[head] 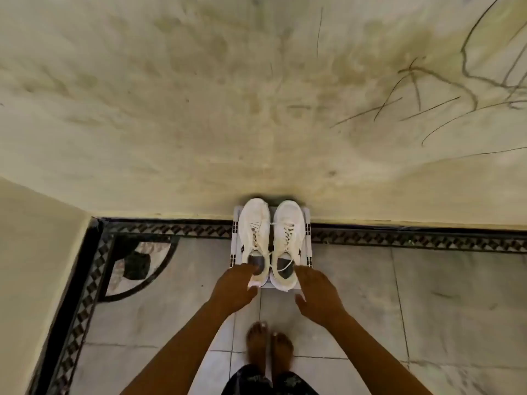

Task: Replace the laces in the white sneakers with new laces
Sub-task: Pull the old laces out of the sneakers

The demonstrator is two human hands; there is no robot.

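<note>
Two white sneakers stand side by side on a small white stand [307, 223] against the wall, toes to the wall, both laced with white laces. My left hand [235, 285] holds the heel of the left sneaker [254, 220], fingers over the collar and thumb under the heel. My right hand [318, 292] is spread open at the heel of the right sneaker [288, 223], fingertips at its outer side, thumb apart below. No spare laces are in view.
A stained, scribbled cream wall [256, 109] rises right behind the stand. The floor [427, 295] is grey tile with a black patterned border. My bare feet [269, 346] stand just behind the hands. Another wall [34, 266] closes the left side.
</note>
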